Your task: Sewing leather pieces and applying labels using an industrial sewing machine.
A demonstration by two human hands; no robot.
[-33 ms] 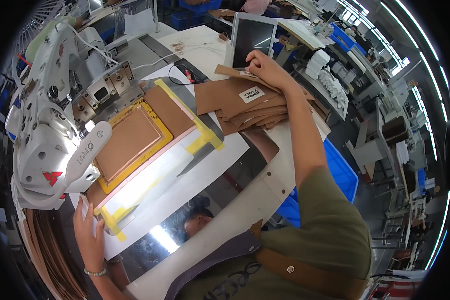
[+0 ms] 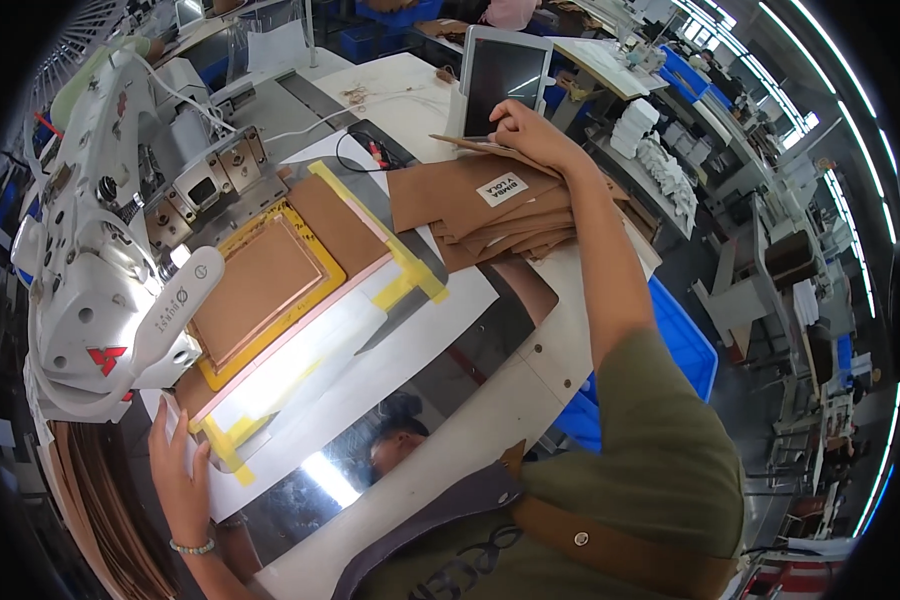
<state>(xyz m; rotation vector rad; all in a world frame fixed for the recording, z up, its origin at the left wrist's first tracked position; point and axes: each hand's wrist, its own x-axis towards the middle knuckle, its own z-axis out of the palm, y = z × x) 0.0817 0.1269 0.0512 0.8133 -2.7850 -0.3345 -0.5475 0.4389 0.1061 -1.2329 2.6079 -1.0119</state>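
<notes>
My left hand [image 2: 175, 465] rests, fingers extended and apart, at the lower-left corner of a taped template [image 2: 410, 270] on the sewing machine [image 2: 100, 300]. In that template, a yellow frame [image 2: 325, 270] surrounds a brown panel [image 2: 255, 290], near the machine's head. My right hand [image 2: 530, 135] has curled fingers gripping the raised top piece [image 2: 470, 142] of a brown stack [image 2: 490, 230] at the back right; its fingertips are partly hidden. A white label sits on the piece below.
A tablet [image 2: 500, 75] stands behind the stack, near loose cables [image 2: 370, 150]. A blue bin [image 2: 680, 350] is below the table's right edge. Bundled brown strips [image 2: 90, 480] lie at lower left. Other workstations [image 2: 600, 55] and people fill the background.
The top brown piece under my right hand has tilted slightly, showing more of its edge. Otherwise the scene looks the same.
</notes>
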